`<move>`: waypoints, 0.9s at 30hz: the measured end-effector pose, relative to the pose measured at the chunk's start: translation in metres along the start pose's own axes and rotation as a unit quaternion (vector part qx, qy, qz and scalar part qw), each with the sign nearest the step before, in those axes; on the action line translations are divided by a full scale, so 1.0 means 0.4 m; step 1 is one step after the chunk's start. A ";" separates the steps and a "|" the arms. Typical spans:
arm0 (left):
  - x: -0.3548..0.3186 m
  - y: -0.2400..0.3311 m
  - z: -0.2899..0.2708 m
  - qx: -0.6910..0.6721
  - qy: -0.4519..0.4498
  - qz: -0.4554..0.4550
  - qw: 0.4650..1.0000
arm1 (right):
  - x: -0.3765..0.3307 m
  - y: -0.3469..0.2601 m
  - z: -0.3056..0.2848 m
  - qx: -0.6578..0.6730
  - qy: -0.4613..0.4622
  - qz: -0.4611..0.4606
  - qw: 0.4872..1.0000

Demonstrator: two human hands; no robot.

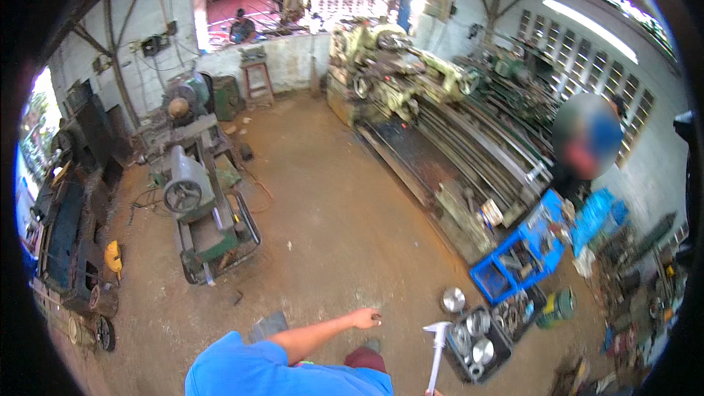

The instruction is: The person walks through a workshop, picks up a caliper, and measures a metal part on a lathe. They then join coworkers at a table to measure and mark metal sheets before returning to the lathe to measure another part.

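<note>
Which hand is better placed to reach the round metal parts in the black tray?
Probably the right hand: at the lower edge it holds the silver steel caliper, whose head sits beside the black tray. The left hand hangs farther away.
</note>
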State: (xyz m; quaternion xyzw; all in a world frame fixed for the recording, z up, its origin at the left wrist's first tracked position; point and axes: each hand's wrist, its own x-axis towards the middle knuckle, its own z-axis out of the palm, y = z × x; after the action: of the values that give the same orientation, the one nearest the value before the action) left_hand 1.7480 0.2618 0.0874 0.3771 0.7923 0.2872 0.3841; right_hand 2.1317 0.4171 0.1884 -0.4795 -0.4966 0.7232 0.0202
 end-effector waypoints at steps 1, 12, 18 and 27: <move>0.020 0.029 -0.091 0.007 0.040 -0.011 0.999 | 0.076 -0.100 0.039 -0.075 -0.041 -0.017 0.996; 0.072 0.058 -0.805 -0.446 0.388 0.029 0.806 | 0.718 -0.961 0.590 -0.347 -0.469 -0.047 0.811; 0.217 -0.015 -1.111 -0.479 0.509 0.013 0.715 | 1.027 -1.204 0.977 -0.478 -0.369 -0.392 0.694; 0.414 -0.011 -1.575 -0.527 0.534 0.090 0.655 | 1.280 -1.577 1.273 -0.448 -0.387 -0.333 0.734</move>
State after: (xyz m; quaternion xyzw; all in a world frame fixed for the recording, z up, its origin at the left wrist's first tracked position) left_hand 1.1566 0.2907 0.3592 -0.0373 0.5382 0.8420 0.0014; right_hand 1.2101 0.6391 0.3329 0.0842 -0.8561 0.4869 -0.1514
